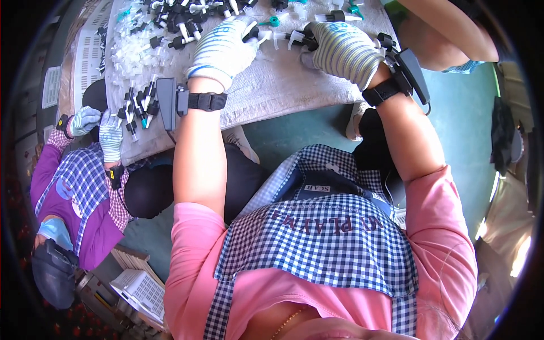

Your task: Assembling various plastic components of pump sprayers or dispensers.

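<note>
My left hand (pixel 224 50), in a striped knit glove, is closed around a black-and-white pump head (pixel 259 35) that pokes out past its fingertips. A short way to the right, my right hand (pixel 347 55), gloved alike, pinches a black pump head (pixel 306 41); a pale curved nozzle (pixel 293 38) points left from it. The two pump heads are close together but apart, above the cloth-covered table (pixel 283 85). A teal piece (pixel 273 21) lies just beyond the gap between my hands. My fingers partly hide what they grip.
Black and white pump parts (pixel 175 22) are heaped at the far left, beside a pile of translucent pieces (pixel 133 54). Several pump heads (pixel 139 105) lie near a co-worker's gloved hands (pixel 110 136). Another person's arm (pixel 453 25) reaches in at the right.
</note>
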`<state>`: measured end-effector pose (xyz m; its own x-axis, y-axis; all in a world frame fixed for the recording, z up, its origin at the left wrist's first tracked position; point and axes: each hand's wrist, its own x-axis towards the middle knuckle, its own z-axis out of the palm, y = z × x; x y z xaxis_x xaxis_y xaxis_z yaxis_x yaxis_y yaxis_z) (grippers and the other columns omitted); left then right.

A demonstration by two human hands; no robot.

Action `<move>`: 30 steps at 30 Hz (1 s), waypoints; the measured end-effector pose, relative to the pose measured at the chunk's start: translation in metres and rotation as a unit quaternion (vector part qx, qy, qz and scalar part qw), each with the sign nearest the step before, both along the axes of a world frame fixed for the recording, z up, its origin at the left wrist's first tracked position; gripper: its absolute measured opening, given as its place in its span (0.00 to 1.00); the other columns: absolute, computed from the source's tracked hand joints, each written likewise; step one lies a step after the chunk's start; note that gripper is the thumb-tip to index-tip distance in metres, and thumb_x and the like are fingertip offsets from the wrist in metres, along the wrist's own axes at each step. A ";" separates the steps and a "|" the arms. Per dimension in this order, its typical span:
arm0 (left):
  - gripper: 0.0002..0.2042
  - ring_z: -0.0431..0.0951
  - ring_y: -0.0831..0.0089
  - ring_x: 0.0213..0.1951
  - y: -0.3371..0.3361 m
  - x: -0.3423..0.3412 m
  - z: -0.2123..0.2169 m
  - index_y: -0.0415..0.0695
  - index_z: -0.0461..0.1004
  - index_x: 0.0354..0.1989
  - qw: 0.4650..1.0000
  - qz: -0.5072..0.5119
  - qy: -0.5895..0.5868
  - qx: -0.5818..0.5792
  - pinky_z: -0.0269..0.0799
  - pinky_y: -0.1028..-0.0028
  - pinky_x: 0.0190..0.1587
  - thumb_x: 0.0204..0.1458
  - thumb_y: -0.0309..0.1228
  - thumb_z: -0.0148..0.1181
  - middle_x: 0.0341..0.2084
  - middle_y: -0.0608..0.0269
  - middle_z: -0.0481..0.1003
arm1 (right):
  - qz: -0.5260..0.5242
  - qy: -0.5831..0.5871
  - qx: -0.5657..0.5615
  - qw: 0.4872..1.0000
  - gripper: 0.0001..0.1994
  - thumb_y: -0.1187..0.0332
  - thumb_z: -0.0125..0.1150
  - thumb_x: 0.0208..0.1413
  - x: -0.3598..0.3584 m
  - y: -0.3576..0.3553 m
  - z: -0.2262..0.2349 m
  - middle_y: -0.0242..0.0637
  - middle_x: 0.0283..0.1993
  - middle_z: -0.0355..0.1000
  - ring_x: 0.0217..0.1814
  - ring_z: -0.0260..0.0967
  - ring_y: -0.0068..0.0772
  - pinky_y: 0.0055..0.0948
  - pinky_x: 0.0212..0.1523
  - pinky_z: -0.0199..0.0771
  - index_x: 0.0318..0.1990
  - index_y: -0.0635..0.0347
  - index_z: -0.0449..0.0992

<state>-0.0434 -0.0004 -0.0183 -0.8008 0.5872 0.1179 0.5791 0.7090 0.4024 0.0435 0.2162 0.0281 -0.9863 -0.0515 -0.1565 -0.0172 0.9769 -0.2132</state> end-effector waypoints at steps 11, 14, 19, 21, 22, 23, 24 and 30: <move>0.13 0.71 0.80 0.25 -0.008 -0.009 0.009 0.45 0.79 0.36 0.899 0.072 -0.260 0.346 0.68 0.76 0.32 0.55 0.42 0.66 0.19 0.72 0.73 | -0.052 -0.087 -0.209 0.973 0.21 0.53 0.68 0.53 -0.017 0.009 0.008 0.42 0.28 0.79 0.30 0.78 0.36 0.33 0.34 0.77 0.43 0.62 0.80; 0.13 0.71 0.84 0.25 0.003 0.004 0.006 0.47 0.79 0.36 0.852 0.111 -0.290 0.421 0.64 0.81 0.29 0.55 0.44 0.65 0.22 0.74 0.73 | -0.050 -0.054 -0.280 0.957 0.20 0.55 0.70 0.52 -0.018 0.007 0.000 0.37 0.29 0.79 0.29 0.75 0.29 0.30 0.33 0.75 0.46 0.59 0.80; 0.18 0.74 0.82 0.27 0.011 0.006 -0.002 0.46 0.77 0.41 0.731 0.142 -0.430 0.510 0.71 0.78 0.33 0.54 0.48 0.65 0.25 0.72 0.76 | -0.040 -0.076 -0.348 0.934 0.20 0.55 0.70 0.52 -0.020 -0.002 0.006 0.34 0.28 0.78 0.28 0.73 0.25 0.29 0.33 0.73 0.48 0.57 0.79; 0.22 0.76 0.82 0.32 0.013 0.008 -0.001 0.45 0.75 0.48 0.745 0.129 -0.441 0.483 0.73 0.77 0.37 0.53 0.47 0.67 0.30 0.72 0.78 | -0.032 -0.076 -0.339 0.937 0.21 0.54 0.70 0.51 -0.019 -0.005 0.005 0.34 0.28 0.78 0.28 0.73 0.24 0.29 0.34 0.73 0.48 0.56 0.80; 0.24 0.76 0.82 0.33 0.017 0.013 0.005 0.46 0.74 0.52 0.774 0.096 -0.386 0.493 0.72 0.79 0.38 0.52 0.46 0.68 0.32 0.72 0.78 | -0.016 -0.075 -0.364 0.928 0.22 0.52 0.71 0.50 -0.015 -0.011 0.017 0.36 0.28 0.78 0.28 0.74 0.27 0.30 0.34 0.74 0.46 0.57 0.80; 0.26 0.76 0.82 0.35 0.019 0.015 0.008 0.46 0.72 0.55 0.798 0.063 -0.329 0.501 0.72 0.80 0.39 0.51 0.46 0.69 0.35 0.72 0.79 | -0.014 -0.076 -0.365 0.928 0.22 0.52 0.71 0.50 -0.017 -0.014 0.015 0.36 0.28 0.78 0.28 0.74 0.27 0.30 0.34 0.74 0.46 0.57 0.80; 0.29 0.76 0.83 0.38 0.007 0.004 -0.011 0.46 0.72 0.58 0.822 0.022 -0.325 0.466 0.70 0.81 0.40 0.50 0.44 0.72 0.39 0.73 0.79 | -0.012 -0.073 -0.345 0.936 0.22 0.51 0.71 0.50 -0.018 -0.016 0.010 0.37 0.28 0.78 0.28 0.74 0.28 0.30 0.34 0.74 0.46 0.58 0.80; 0.21 0.76 0.83 0.32 0.000 0.005 0.009 0.45 0.77 0.51 0.837 -0.024 -0.389 0.384 0.70 0.81 0.30 0.51 0.40 0.70 0.35 0.72 0.79 | 0.016 -0.043 -0.356 0.933 0.21 0.54 0.71 0.52 -0.010 -0.010 -0.018 0.38 0.26 0.77 0.27 0.75 0.28 0.28 0.33 0.75 0.45 0.60 0.80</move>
